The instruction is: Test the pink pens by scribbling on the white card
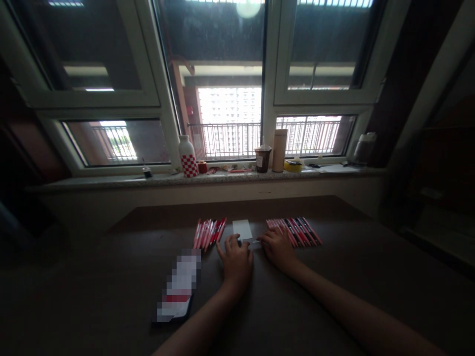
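Note:
My left hand [236, 264] rests low over the table, its fingers bent and its thumb and forefinger around a small dark thing [240, 243] that is mostly hidden. To its right, my right hand [279, 250] pinches at its fingertips a thin, pale, see-through piece [256, 242] pointing at the left hand; its kind is too small to tell. Just beyond both hands lies a white square card or pad [242, 229]. A row of red and pink pens [208, 233] lies left of the card. Another row of red, pink and black pens [302, 231] lies beside and partly behind my right hand.
A phone [178, 287] with a blurred-out screen lies left of my left forearm on the dark table [122, 277]. Along the windowsill [159, 180] stand a checkered bottle [187, 157], a drink cup [263, 159], a tan flask [279, 151] and a yellow tape roll [293, 166].

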`<state>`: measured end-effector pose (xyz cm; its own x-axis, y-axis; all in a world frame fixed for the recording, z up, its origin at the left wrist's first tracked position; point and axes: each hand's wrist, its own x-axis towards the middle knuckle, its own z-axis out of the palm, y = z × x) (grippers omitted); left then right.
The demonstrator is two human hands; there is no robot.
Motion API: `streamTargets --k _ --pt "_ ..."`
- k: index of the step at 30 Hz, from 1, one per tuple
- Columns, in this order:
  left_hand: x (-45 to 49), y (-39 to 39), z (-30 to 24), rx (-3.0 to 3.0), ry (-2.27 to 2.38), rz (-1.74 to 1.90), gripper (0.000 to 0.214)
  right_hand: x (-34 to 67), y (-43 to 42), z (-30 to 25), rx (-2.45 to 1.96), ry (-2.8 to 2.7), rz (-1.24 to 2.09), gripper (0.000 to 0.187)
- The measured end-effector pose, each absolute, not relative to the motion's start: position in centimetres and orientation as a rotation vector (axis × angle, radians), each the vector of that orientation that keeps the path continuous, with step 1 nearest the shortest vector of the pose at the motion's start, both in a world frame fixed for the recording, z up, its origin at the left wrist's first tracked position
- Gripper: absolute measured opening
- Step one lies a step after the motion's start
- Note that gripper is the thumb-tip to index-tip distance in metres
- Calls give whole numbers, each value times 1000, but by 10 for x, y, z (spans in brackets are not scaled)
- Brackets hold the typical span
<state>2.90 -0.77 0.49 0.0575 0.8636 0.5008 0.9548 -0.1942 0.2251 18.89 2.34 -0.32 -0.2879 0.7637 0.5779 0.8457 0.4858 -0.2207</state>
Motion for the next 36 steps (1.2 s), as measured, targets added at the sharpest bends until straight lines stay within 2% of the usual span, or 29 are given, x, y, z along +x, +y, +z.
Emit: streamTargets --k 20,36 --pt "28 -8 1 -2191 -1867 -792 19 191 26 -7 -1218 -2168 -174 23" --pt "29 -8 1 -2173 -1860 -792 18 191 28 -7 -1336 -2130 -150 23"
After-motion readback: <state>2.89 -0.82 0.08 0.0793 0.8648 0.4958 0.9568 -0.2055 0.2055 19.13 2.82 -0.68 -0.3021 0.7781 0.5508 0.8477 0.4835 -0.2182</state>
